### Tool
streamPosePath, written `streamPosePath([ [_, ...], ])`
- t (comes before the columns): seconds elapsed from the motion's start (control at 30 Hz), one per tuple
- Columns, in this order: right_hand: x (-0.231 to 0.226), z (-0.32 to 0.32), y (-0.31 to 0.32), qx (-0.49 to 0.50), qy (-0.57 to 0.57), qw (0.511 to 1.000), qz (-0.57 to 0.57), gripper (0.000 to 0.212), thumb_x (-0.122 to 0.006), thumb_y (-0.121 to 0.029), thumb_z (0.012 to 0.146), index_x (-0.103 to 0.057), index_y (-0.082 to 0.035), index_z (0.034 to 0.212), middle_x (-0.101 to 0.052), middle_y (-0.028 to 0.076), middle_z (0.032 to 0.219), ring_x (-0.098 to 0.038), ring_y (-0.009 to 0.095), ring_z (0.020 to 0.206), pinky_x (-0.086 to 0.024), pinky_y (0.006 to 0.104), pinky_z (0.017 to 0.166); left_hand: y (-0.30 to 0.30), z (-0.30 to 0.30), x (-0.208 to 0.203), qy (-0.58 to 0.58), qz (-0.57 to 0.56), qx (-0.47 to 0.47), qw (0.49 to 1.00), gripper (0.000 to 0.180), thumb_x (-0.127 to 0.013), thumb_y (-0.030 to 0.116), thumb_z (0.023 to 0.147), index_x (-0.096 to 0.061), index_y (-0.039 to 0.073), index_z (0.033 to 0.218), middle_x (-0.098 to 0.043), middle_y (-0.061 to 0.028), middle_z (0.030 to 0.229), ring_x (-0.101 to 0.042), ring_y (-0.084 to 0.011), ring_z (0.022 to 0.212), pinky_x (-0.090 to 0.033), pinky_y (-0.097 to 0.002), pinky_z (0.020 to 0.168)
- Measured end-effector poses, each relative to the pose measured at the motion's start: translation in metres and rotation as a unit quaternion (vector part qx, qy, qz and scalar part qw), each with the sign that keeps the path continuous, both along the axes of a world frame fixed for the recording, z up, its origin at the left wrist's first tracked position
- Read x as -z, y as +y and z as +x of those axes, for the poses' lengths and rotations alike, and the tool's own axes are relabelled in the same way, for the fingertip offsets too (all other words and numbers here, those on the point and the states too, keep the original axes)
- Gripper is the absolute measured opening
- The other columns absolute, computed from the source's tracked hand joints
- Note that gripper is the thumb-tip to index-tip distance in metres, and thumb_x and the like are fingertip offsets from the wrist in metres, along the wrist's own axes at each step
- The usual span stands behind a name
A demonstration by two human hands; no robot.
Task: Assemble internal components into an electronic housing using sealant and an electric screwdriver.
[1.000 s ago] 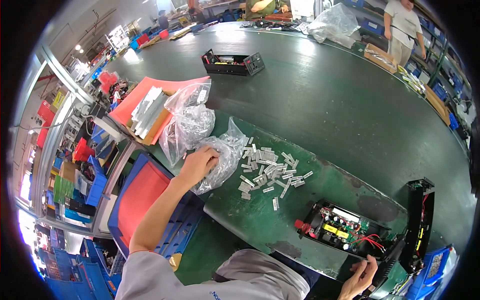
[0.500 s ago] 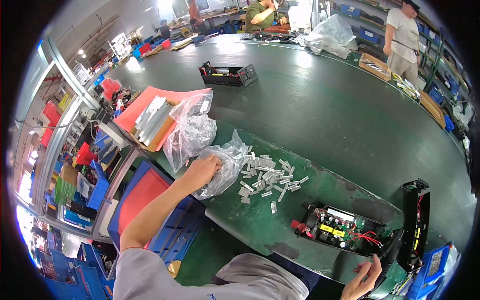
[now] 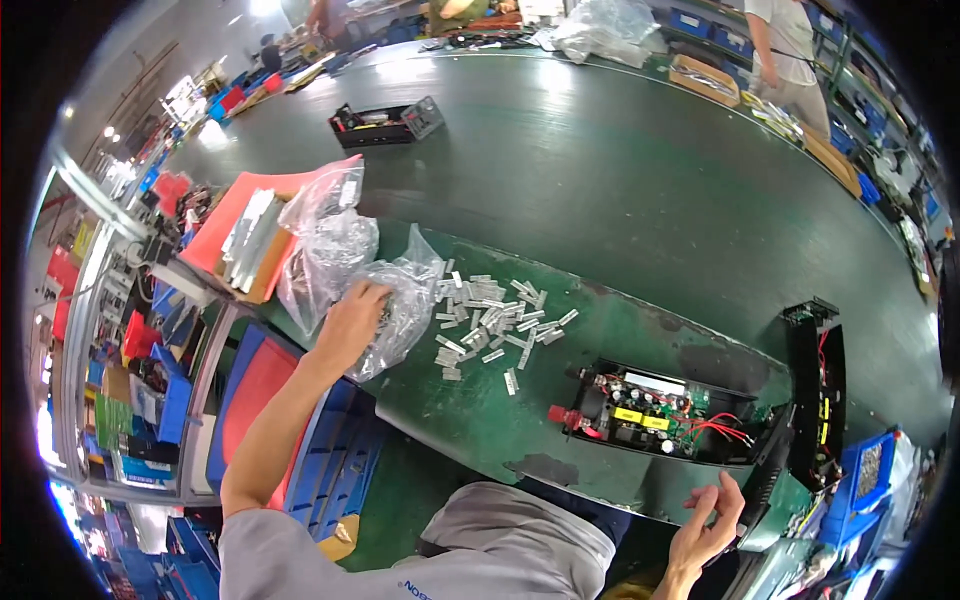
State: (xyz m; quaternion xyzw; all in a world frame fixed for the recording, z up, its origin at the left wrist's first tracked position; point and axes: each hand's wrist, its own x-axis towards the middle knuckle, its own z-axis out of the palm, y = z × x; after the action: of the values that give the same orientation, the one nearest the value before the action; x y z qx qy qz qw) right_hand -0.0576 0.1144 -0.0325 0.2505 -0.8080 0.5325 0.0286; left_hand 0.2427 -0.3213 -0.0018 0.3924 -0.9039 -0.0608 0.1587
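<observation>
My left hand (image 3: 352, 322) is at a clear plastic bag (image 3: 405, 315), its fingers bent into the crumpled film. The fingertips are partly hidden, so what they grip cannot be made out. Beside the bag lies a loose heap of small, flat, pale strips (image 3: 490, 320). Over the bench's near edge at the right hovers my right hand (image 3: 708, 525), fingers apart and slightly bent, holding nothing visible. Just beyond it sits an open black electronics housing (image 3: 660, 415) with a circuit board, yellow components, red wires and red terminals at its left end.
A second clear bag (image 3: 335, 245) rests near a box of grey metal bars (image 3: 255, 240) on pink sheeting. At right stands another black housing (image 3: 818, 395), with a blue bin (image 3: 862, 485) beside it. A further black unit (image 3: 385, 123) lies on the dark belt. Other people stand beyond.
The whole view has shifted, so the bench things appear further left and higher. My left hand stays at the bag. My right hand stays near the housing, its fingers slightly changed in pose.
</observation>
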Motion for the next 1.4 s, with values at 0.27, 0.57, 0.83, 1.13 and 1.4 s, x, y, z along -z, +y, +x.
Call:
streamPosePath([
  [0.27,-0.005,0.026,-0.022,-0.109,0.036,0.993,-0.005,0.018,-0.059,-0.004,0.1,-0.062,0.002,0.117,-0.068,0.008,0.077,-0.062,0.014,0.062,-0.05,0.0269,0.06,0.018,-0.009,0.011,0.053,-0.028,-0.049,0.997,0.013,-0.057,0.007,0.099,-0.065,0.006,0.11,-0.061,-0.0129,0.102,-0.065,-0.031,0.08,-0.052,-0.0404,0.072],
  [0.57,-0.012,0.042,-0.04,-0.19,0.008,0.981,-0.029,0.028,-0.07,0.007,0.084,-0.066,0.0,0.111,-0.071,0.009,0.078,-0.068,0.022,0.063,-0.052,0.0321,0.059,0.111,-0.06,-0.041,0.297,0.196,-0.067,0.932,0.007,-0.072,-0.001,0.088,-0.071,-0.001,0.095,-0.072,-0.0087,0.086,-0.066,-0.0131,0.07,-0.051,-0.0265,0.061],
  [0.83,-0.026,0.055,-0.062,-0.285,0.082,0.951,-0.089,0.043,-0.082,0.002,0.076,-0.066,0.002,0.116,-0.072,0.013,0.109,-0.073,0.025,0.082,-0.057,0.0322,0.065,0.239,-0.127,-0.021,0.354,0.588,0.096,0.721,0.011,-0.078,-0.006,0.082,-0.069,-0.007,0.087,-0.07,-0.0182,0.09,-0.066,-0.017,0.066,-0.055,-0.0273,0.058],
  [1.13,-0.025,0.059,-0.031,-0.207,0.15,0.966,0.038,0.04,-0.082,0.001,0.073,-0.069,0.0,0.111,-0.073,0.011,0.109,-0.073,0.019,0.082,-0.059,0.0284,0.065,0.248,-0.14,-0.029,0.248,0.438,0.234,0.832,0.014,-0.078,-0.005,0.085,-0.071,-0.002,0.096,-0.072,-0.0149,0.094,-0.069,-0.0148,0.069,-0.055,-0.0243,0.058],
  [1.4,-0.014,0.05,-0.041,-0.19,0.081,0.978,0.014,0.032,-0.083,0.0,0.072,-0.07,-0.003,0.102,-0.073,0.007,0.096,-0.073,0.018,0.073,-0.058,0.0279,0.058,0.243,-0.151,-0.031,0.131,0.335,0.274,0.892,0.019,-0.079,0.004,0.085,-0.074,0.005,0.104,-0.074,-0.0132,0.1,-0.073,-0.0238,0.076,-0.058,-0.0307,0.061],
])
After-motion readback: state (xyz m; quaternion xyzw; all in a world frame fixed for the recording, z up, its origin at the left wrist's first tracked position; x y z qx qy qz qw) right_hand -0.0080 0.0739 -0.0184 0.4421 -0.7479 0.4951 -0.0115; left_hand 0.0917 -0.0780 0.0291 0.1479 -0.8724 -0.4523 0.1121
